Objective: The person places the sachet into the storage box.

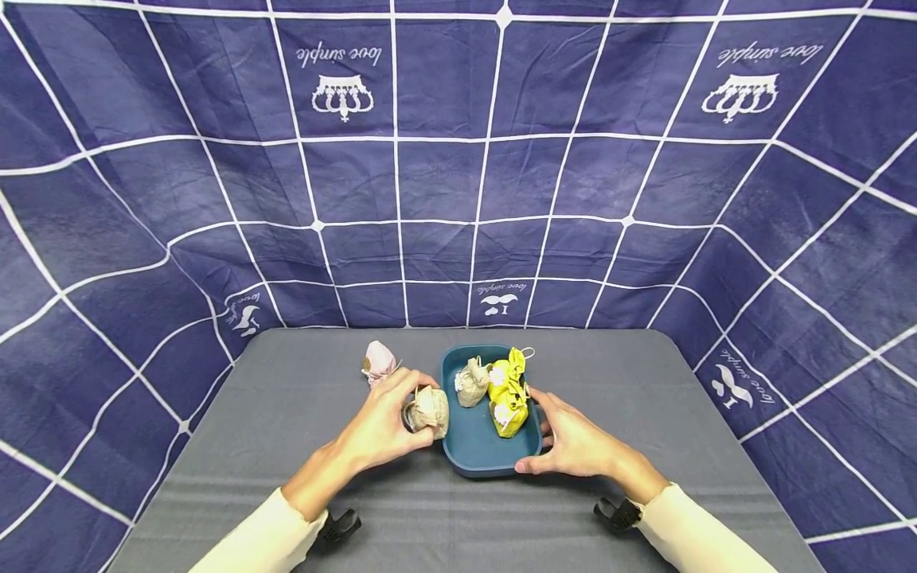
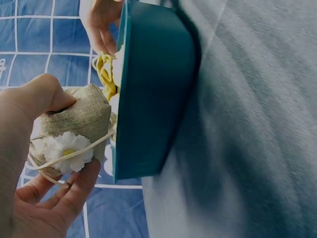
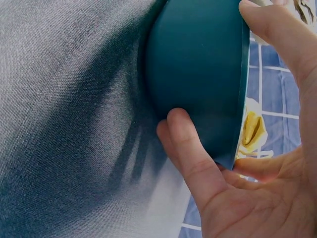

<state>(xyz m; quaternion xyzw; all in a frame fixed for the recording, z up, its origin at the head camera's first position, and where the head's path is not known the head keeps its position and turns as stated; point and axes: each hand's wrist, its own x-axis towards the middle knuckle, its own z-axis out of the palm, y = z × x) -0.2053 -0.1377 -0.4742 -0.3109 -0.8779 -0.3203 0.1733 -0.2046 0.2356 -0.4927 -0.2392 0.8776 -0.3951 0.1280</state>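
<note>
Pouch (image 1: 432, 410) (beige) pinched in left grip (image 1: 380, 426) at tray (image 1: 478, 452) rim, right grip (image 1: 575, 442) clasping corner, open room nearside

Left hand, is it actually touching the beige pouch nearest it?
Touching. The left wrist view shows the left hand gripping the pouch, with its thumb pressed to one side and fingers against the other.

Wears a long, plain cream left sleeve (image 1: 259, 535) and a matching right sleeve (image 1: 696, 529), plus a stubby black left wrist camera (image 1: 341, 525) jutting out near the end of one and a similar black right wrist camera (image 1: 618, 514) near the other's.
</note>
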